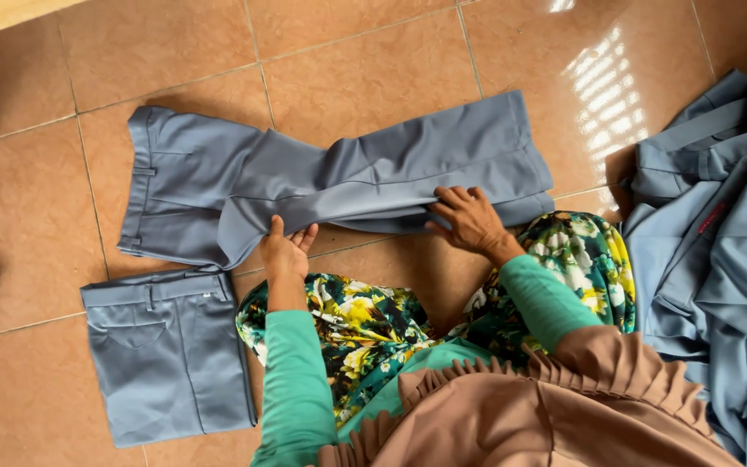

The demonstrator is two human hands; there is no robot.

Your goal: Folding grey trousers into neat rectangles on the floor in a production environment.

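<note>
A pair of grey-blue cloth trousers is lying flat on the shiny orange-brown tiled floor, with the waistband on the left and the leg ends on the right. The cloth is bunching up in soft folds near the middle.

The left hand is resting at the near edge of the trousers, close to the seat part. Its palm is facing up and its fingers are spread loosely, with the tips tucked just under the cloth edge. It is not squeezing anything.

The right hand is lying palm down on the lower leg of the trousers. Its fingers are bending and pressing on the edge of the cloth, and I cannot tell if they are pinching it.

Both arms are wearing green sleeves. A flowery green and yellow skirt is showing between them.

A second pair of grey-blue trousers, folded into a neat square, is sitting on the floor just below the waistband. A heap of grey-blue clothes is lying at the right, apart from the hands.
</note>
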